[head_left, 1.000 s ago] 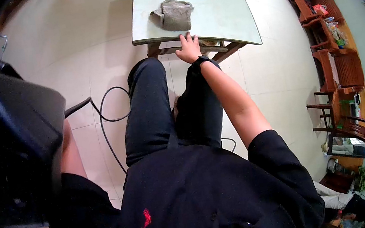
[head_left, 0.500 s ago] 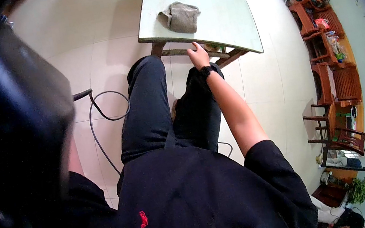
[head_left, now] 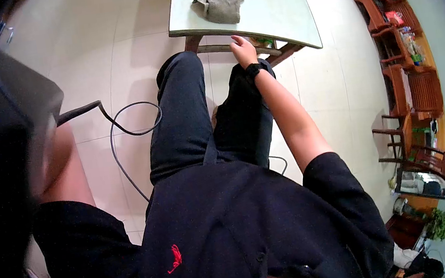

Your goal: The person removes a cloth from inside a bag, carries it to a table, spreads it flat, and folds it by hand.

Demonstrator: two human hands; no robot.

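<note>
My right hand, with a black watch at the wrist, is above my right knee, just short of the near edge of the table. Its fingers look loosely apart, and nothing shows in them. On the tabletop beyond lies a folded grey-brown cloth, apart from the hand. My left forearm runs up behind a large dark object close to the camera, which hides the left hand.
A black cable leaves the dark object and loops over the tiled floor beside my left leg. Wooden chairs and shelf-like furniture holding assorted items stand along the right wall. A green plant is at lower right.
The table and cloth sit slightly higher in view. The dark object at left has shifted left, uncovering more of my left forearm. My right hand has barely moved relative to the table.
</note>
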